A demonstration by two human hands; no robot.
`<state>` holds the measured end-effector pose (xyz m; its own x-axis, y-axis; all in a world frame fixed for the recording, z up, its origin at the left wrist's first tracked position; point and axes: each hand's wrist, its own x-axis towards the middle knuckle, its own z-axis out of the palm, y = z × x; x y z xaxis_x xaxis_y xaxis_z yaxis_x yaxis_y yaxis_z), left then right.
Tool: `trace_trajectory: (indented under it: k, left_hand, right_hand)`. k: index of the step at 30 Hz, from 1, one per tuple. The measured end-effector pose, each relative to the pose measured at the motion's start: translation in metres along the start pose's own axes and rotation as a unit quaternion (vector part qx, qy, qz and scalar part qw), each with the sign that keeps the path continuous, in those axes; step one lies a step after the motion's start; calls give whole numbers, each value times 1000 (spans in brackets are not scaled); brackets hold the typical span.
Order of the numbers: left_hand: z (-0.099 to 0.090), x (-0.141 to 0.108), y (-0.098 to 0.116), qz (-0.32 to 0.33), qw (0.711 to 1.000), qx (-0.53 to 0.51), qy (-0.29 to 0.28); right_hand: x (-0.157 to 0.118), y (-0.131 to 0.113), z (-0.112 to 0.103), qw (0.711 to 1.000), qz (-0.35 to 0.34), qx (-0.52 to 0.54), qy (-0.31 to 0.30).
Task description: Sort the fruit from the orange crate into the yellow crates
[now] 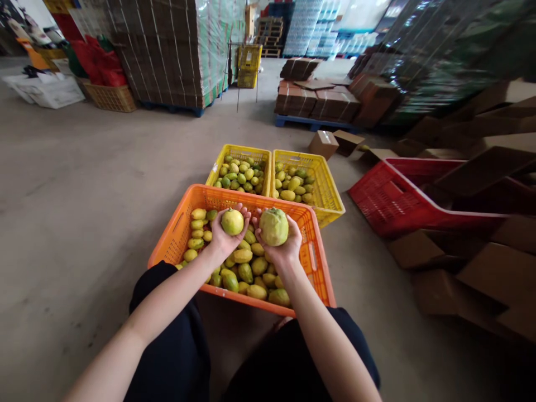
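My left hand (226, 237) is palm up over the orange crate, its fingers curled round a small yellow-green fruit (232, 221). Beside it, my right hand (288, 245) cups a larger, ribbed pale green fruit (273, 226). The two hands are close but apart. Below them the orange crate (167, 237) holds many yellow and green fruits (256, 291). Behind it stand two yellow crates, the left one (247, 151) with greenish fruits and the right one (329, 190) partly filled with similar fruits.
A red crate (372, 201) and open cardboard boxes (494, 273) lie at the right. Farther back are strapped cardboard stacks on blue pallets (293, 121), a wrapped pallet load (159, 56), a wicker basket (111, 97) and a white crate (52, 95). My knees flank the orange crate's near side.
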<state>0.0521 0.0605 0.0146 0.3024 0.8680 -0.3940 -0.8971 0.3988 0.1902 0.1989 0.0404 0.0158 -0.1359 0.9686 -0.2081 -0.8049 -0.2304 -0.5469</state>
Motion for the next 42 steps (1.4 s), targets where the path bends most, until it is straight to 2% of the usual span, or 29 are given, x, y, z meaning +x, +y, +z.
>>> trace_trajectory:
  k: [3, 7, 14, 18, 21, 29, 33, 37, 40, 42]
  left_hand:
    - [-2, 2, 0, 38, 999, -16, 14]
    - [-4, 4, 0, 43, 998, -18, 31]
    - [-3, 6, 3, 59, 996, 59, 21]
    - [-2, 8, 6, 52, 998, 33, 33]
    - [-3, 11, 8, 56, 996, 47, 44]
    - [-5, 9, 8, 35, 998, 34, 43]
    - [-7, 9, 5, -7, 999, 10, 53]
    - [-22, 17, -11, -79, 988, 90, 96]
    - [-46, 21, -34, -160, 961, 178, 138]
    - [-66, 22, -50, -212, 924, 256, 190]
  right_hand:
    - [1, 3, -2, 1000, -6, 26, 4]
    - [3, 6, -5, 1000, -10, 23, 1]
    - [4, 8, -5, 1000, -2, 21, 15]
    - [5, 8, -5, 999, 0, 33, 29]
    - [5, 7, -6, 999, -4, 29, 13]
    - [4, 2, -7, 999, -9, 52, 10]
    - [4, -10, -7, 995, -25, 84, 37]
    - [4, -28, -8, 989, -57, 125, 62]
    - [3, -39, -10, 984, -97, 133, 63]
    - [1, -44, -12, 983, -119, 129, 56]
